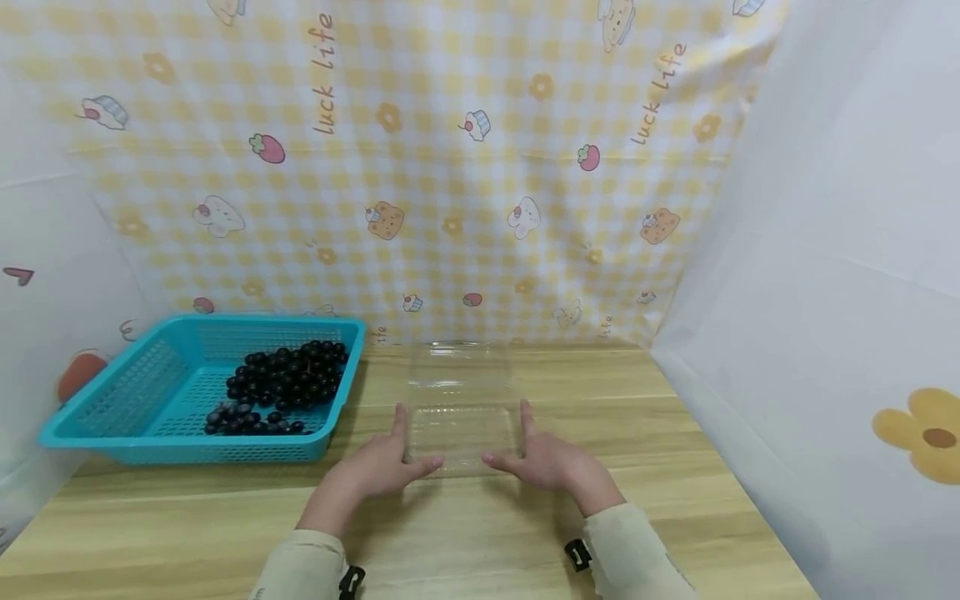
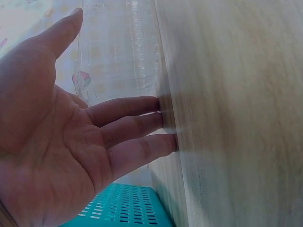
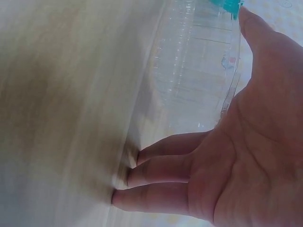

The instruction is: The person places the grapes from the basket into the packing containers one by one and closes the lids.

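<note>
A clear plastic clamshell box (image 1: pixel 463 429) lies on the wooden table, its lid (image 1: pixel 459 365) folded back toward the patterned cloth. My left hand (image 1: pixel 378 467) is at the box's left side, index finger stretched along the edge and thumb across the near corner. Mirroring it, my right hand (image 1: pixel 553 462) is at the right side, with its thumb at the near right corner. In the left wrist view, the other fingers (image 2: pixel 135 127) are extended with their tips at the tabletop. The right wrist view has similarly extended fingers (image 3: pixel 161 170) beside the transparent wall. Nothing shows inside the box.
A turquoise plastic basket (image 1: pixel 217 450) stands on the left of the table, holding bunches of dark grapes (image 1: pixel 288 375). Yellow checked cloth (image 1: pixel 450 167) hangs behind the table, and white sheeting (image 1: pixel 810 250) borders the right side.
</note>
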`<action>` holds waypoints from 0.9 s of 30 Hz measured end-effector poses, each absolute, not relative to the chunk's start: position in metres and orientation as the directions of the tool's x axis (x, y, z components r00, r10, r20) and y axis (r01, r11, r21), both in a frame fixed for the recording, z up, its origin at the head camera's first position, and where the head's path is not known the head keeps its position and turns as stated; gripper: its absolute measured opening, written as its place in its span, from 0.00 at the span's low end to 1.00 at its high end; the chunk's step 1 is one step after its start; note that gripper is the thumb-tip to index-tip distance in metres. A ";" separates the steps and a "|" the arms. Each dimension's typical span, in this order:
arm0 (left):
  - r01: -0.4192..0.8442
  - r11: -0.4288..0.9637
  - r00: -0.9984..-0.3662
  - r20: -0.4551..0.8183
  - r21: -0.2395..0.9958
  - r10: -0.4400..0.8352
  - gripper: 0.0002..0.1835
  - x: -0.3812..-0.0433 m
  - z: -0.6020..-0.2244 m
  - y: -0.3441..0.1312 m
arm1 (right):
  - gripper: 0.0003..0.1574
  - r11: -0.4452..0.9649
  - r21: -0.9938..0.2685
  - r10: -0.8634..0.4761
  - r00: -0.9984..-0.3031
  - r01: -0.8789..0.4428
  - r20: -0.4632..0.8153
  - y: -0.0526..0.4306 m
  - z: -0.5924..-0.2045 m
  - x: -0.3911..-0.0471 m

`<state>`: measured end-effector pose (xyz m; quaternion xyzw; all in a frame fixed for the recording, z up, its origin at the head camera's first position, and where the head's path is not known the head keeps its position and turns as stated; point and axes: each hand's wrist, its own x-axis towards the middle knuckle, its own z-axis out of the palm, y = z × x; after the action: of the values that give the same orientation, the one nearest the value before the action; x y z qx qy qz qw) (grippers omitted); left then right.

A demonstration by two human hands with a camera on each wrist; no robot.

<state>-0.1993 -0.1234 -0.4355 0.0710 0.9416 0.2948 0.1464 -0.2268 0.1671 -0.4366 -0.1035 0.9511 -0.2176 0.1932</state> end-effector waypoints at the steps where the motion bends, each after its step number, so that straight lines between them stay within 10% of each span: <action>1: 0.046 0.816 -0.947 -0.235 0.576 0.220 0.69 -0.200 -0.435 -0.124 | 0.84 0.883 -0.454 -0.285 -0.904 -0.117 -0.320 0.167 -0.436 -0.227; 27: 0.048 0.823 -0.946 -0.237 0.566 0.219 0.69 -0.198 -0.432 -0.124 | 0.85 0.873 -0.476 -0.291 -0.898 -0.108 -0.331 0.167 -0.433 -0.228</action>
<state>-0.1981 -0.1236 -0.4323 0.0710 0.9432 0.2892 0.1476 -0.2279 0.1666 -0.4330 -0.1055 0.9467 -0.2292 0.2002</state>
